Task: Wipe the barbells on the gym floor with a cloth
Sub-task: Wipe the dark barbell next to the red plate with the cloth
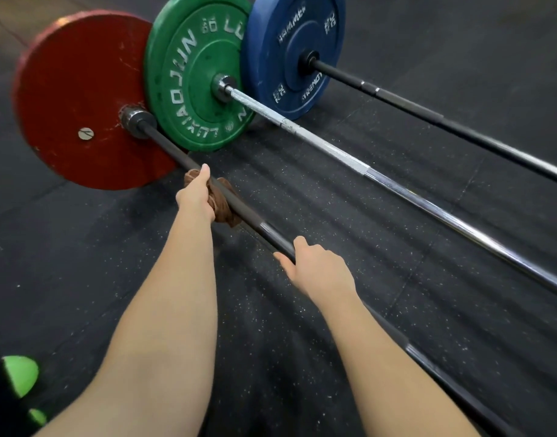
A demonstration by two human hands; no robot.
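Left hand (195, 197) clenches the cloth (223, 216) round the near bar (272, 236), at 10 o'clock from the right hand (318, 269), which grasps bare bar. Best keep the wrap tight, steady with the right, and slide toward the red plate (75, 99) at 10 o'clock.

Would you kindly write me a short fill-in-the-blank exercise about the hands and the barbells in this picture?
1. The left hand grips a brown ____ wrapped round the nearest bar.
2. The plate on that bar is ____ in colour.
3. The right hand holds the ____ bar as the left hand.
4. The silver bar carries a ____ plate.

Missing words: cloth; red; same; green.
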